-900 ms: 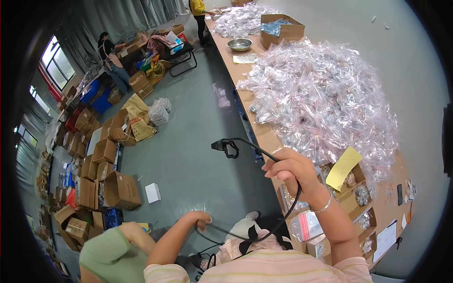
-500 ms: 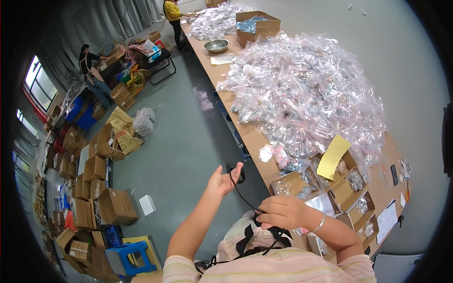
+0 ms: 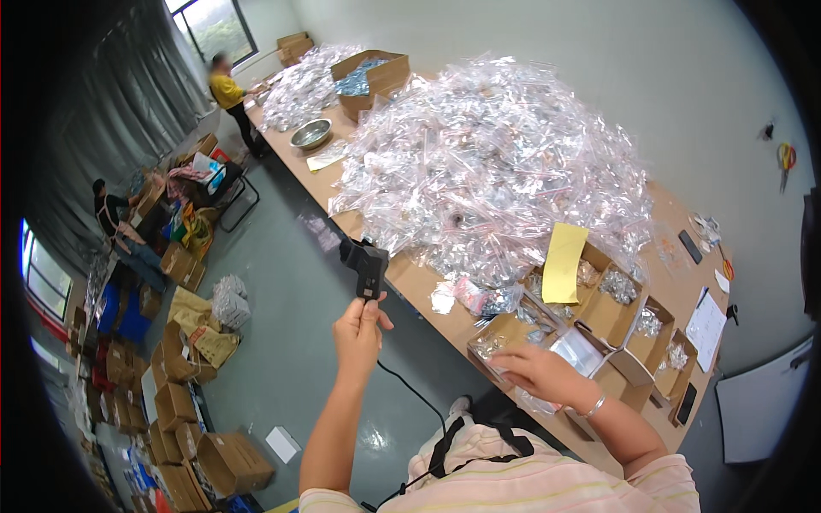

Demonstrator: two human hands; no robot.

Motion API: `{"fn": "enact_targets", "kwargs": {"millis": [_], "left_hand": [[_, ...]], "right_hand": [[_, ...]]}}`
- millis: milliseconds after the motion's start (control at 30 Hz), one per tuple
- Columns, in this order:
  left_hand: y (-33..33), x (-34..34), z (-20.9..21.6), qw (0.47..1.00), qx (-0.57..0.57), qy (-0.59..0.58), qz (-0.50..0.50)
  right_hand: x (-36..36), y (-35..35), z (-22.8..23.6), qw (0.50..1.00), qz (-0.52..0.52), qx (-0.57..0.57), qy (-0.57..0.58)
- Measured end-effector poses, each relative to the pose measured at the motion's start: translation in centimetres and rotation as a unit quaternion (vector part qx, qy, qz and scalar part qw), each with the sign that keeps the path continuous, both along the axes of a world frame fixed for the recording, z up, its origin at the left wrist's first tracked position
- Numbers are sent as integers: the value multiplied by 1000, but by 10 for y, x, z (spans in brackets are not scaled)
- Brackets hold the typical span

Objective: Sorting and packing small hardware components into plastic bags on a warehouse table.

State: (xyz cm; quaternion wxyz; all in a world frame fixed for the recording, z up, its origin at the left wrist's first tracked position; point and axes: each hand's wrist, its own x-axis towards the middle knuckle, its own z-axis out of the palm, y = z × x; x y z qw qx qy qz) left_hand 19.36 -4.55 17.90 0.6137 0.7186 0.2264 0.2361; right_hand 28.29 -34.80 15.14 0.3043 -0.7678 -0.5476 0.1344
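**My Left Hand Is Holding a Black Gadget**

My left hand [image 3: 356, 338] is pinching the bottom of the black gadget [image 3: 370, 274], which is sticking out past my fingertips. A black cord [image 3: 410, 386] is running down beside my wrist. My right hand [image 3: 546, 376] is hanging loose, fingers a little apart, over an open box [image 3: 506, 327]. Beyond those fingers, a yellow paper [image 3: 565, 263] is blocking part of the other boxes [image 3: 605, 323]. Farther ahead, a huge heap of clear bags [image 3: 496, 162] is covering the table [image 3: 415, 278].
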Motion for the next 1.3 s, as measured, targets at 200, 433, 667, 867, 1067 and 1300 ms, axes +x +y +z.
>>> {"fn": "enact_targets", "kwargs": {"millis": [200,433,667,867,1067,1300], "left_hand": [[-52,-24,49,988,78,49,-122],[-65,-30,61,958,196,71,-199],[-60,-22,79,910,350,58,-215],[-51,-9,89,796,594,18,-110],[-43,-1,95,720,693,-6,-50],[-39,-7,72,887,403,1,-225]], "right_hand": [[6,10,35,940,-184,247,145],[-1,15,48,862,-148,298,381],[3,22,47,850,-133,305,408],[10,21,42,860,-150,286,396],[13,15,39,859,-171,290,386],[19,0,37,869,-210,283,347]]}}
